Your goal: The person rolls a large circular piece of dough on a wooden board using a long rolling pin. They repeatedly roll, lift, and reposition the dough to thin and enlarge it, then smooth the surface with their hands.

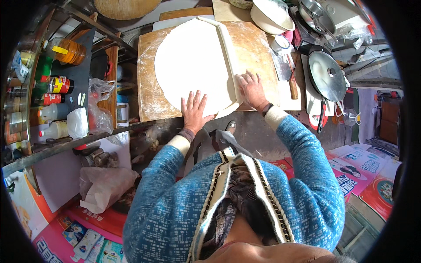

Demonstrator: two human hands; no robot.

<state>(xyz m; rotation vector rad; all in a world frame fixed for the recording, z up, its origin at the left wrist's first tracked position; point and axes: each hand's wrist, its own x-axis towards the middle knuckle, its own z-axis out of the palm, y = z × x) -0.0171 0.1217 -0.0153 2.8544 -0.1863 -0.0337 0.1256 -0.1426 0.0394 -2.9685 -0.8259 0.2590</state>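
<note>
A large, thin, round sheet of dough (194, 65) lies on a floured wooden board (149, 95). Its right side is turned over into a long, narrow roll (227, 46); whether a rod lies inside is hidden. My left hand (194, 110) rests flat on the sheet's near edge, fingers spread. On the near part of the roll lies my right hand (251, 88), palm down with fingers apart and partly over the board. Its thumb side is hard to make out.
Right of the board are a wooden-handled knife (292, 83), an enamel mug (280, 43), a large white basin (273, 16) and a lidded frying pan (327, 75). On the left, a metal-framed shelf (79, 143) holds an oil jug (69, 51) and several bottles.
</note>
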